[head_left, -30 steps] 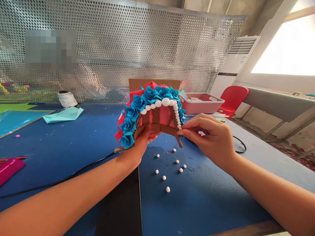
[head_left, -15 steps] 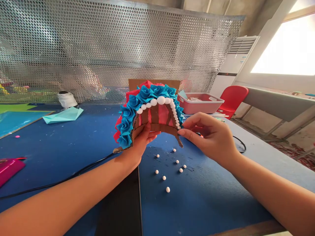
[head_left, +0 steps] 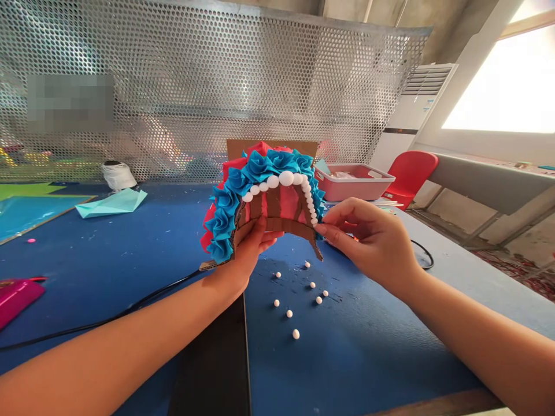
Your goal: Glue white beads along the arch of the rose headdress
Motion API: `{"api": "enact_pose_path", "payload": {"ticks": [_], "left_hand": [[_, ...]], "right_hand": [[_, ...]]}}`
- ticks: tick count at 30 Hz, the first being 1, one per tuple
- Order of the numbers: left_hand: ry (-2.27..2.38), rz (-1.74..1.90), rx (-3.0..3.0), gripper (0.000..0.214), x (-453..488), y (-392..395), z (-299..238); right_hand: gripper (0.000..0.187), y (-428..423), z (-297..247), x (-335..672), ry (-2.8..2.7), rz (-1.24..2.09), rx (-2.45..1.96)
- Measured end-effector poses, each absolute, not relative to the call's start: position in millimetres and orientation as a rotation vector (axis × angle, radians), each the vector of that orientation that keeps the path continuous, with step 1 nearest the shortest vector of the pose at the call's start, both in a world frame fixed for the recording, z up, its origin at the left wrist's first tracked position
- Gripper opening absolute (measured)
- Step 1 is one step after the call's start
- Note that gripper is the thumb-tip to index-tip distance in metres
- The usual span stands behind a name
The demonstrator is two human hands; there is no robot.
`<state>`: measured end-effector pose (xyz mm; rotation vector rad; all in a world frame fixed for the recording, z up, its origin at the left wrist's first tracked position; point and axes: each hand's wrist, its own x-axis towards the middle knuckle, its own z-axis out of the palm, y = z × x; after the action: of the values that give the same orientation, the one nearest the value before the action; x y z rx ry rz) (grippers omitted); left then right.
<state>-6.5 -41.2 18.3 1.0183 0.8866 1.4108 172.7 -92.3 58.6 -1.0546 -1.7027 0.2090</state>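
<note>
My left hand (head_left: 249, 248) grips a curved cardboard headpiece (head_left: 277, 224) from below, its thumb inside the arch. Blue crepe-paper flowers (head_left: 258, 166) run round the front edge, with red paper behind them. Along the inner rim sits a row of white balls (head_left: 286, 178), largest at the top and smaller down the right side. At the lowest ball on the right, my right hand (head_left: 362, 234) has thumb and forefinger pinched together; whether a ball is between them is hidden. Several loose white balls (head_left: 295, 334) lie on the table below.
On the blue table (head_left: 368, 352) are a black board (head_left: 212, 364), a black cable (head_left: 130, 309), a magenta pouch (head_left: 19, 297) and folded teal paper (head_left: 111, 203). A pink basket (head_left: 358, 186) stands behind on the right, before a red chair (head_left: 410, 173). Perforated metal sheeting (head_left: 208, 75) rises at the back.
The right thumb and forefinger have shifted very slightly at the lower end of the ball row. The headpiece has barely moved; the loose balls lie as before.
</note>
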Motion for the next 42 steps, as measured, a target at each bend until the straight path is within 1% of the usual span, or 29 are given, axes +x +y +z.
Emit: {"api": "enact_pose_path", "payload": {"ticks": [4,7,12,14,17,19,24,31,34,37,39,42], "left_hand": [[0.88,1.422,1.029,0.021,-7,-41,19],[0.879,1.405,1.03,0.02,-7,-39,16],[0.85,1.38,0.929,0.021,-9,-37,15],[0.853,1.395,0.838,0.023,-10,-36,16],[0.892,1.412,0.687,0.027,-11,-33,18],[0.911,1.417,0.621,0.026,-12,-32,19],[0.925,1.422,0.572,0.018,-12,-30,19],[0.898,1.441,0.609,0.021,-12,-30,19],[0.891,1.443,0.626,0.025,-10,-31,19],[0.883,1.441,0.657,0.028,-9,-33,19],[0.876,1.433,0.695,0.029,-8,-34,18],[0.868,1.436,0.78,0.028,-8,-35,16]], "right_hand": [[0.011,-92,59,172,-1.701,0.23,-1.044],[0.011,-92,58,172,-1.698,0.226,-1.022],[0.008,-93,58,178,-1.737,0.202,-0.841],[0.007,-94,60,183,-1.946,0.254,-0.816],[0.005,-93,65,189,-2.515,0.487,-0.877],[0.006,-90,67,191,-2.773,0.587,-0.95],[0.019,-82,66,193,-2.936,0.74,-1.036],[0.008,-80,56,191,-2.936,0.759,-1.111],[0.008,-83,58,191,-2.883,0.694,-1.105],[0.008,-87,60,190,-2.709,0.597,-0.906],[0.009,-90,61,188,-2.507,0.417,-0.792],[0.007,-93,59,185,-2.193,0.003,-0.897]]}}
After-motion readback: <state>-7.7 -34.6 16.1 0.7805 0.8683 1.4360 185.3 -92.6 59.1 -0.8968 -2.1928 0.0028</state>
